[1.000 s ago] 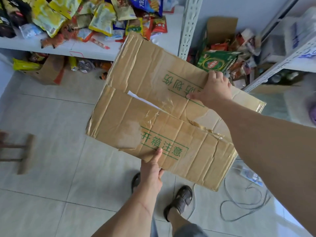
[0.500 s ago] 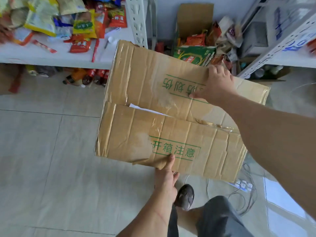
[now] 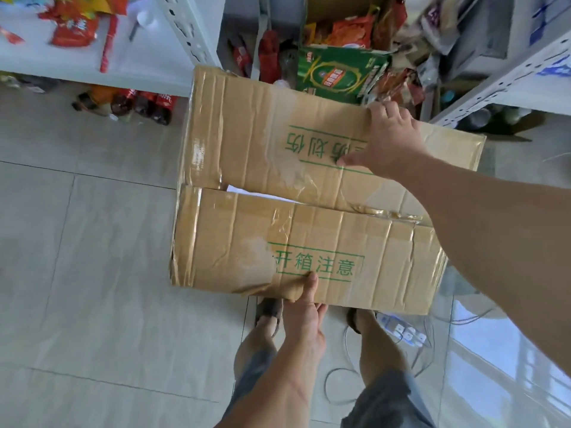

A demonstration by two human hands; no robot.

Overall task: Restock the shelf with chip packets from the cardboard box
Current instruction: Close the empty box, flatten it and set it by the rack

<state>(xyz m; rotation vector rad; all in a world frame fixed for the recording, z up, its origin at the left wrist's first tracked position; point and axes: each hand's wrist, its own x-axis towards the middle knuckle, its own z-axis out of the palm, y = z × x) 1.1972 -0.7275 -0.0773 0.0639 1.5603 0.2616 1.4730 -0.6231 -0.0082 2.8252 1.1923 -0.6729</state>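
Observation:
A large brown cardboard box (image 3: pixel 247 236) with green printed characters and torn tape is carried above the tiled floor, its two top flaps nearly closed with a slit between them. My left hand (image 3: pixel 304 310) grips its near edge, thumb on top. My right hand (image 3: pixel 389 140) clasps the far flap's edge, fingers curled over it. The box's contents are hidden. Red and yellow chip packets (image 3: pixel 74 29) lie on the white shelf (image 3: pixel 139 69) at the upper left.
An open box of snack packets (image 3: pixel 349 32) and a green carton (image 3: pixel 340 72) sit on the floor behind. A second white rack (image 3: pixel 500 84) stands right. Bottles (image 3: pixel 139 103) lie under the left shelf. A power strip (image 3: pixel 404 332) and cables trail by my feet.
The box has moved rightward past the left shelf and levelled out; the shelf's packets have slid toward the left of the view. Both hands keep the same grip.

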